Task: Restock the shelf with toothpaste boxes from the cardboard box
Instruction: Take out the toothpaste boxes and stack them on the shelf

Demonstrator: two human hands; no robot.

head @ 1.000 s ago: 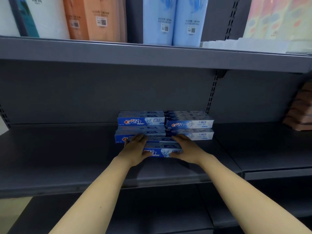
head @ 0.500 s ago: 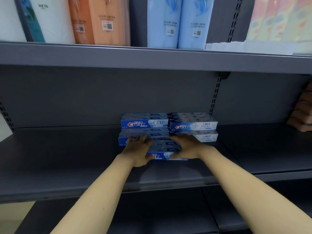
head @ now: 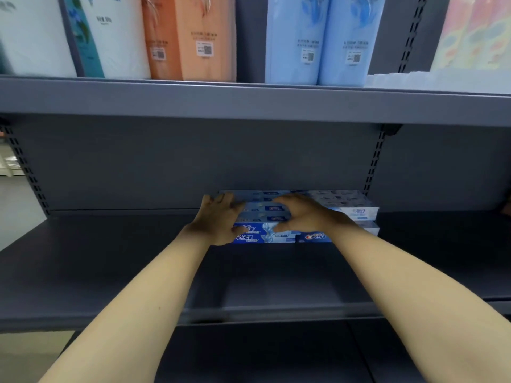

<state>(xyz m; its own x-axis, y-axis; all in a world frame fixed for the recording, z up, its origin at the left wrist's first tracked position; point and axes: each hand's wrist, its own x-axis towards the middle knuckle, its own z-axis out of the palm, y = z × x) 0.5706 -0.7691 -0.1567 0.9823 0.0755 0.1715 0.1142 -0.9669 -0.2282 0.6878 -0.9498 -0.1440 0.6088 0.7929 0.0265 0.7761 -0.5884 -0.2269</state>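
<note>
Blue and white toothpaste boxes point(head: 348, 208) are stacked at the back of the grey middle shelf point(head: 110, 261). My left hand point(head: 218, 219) and my right hand point(head: 307, 214) grip a blue toothpaste box point(head: 265, 228) at the left side of the stack. Fingers lie over its top and the thumbs are against its front face. Below it another blue box point(head: 276, 239) shows its printed front, with a further box point(head: 315, 236) to its right. The cardboard box is out of view.
The upper shelf point(head: 249, 103) hangs close above and carries white, orange point(head: 190, 37) and light blue packs point(head: 320, 37). A slotted upright point(head: 373, 167) runs behind the stack on the right. Bare shelf lies left and right of the stack, with a lower shelf point(head: 262, 355) below.
Both hands moved the blue box from the shelf in front of the stack up and back onto the stack. The camera moved closer to the shelf.
</note>
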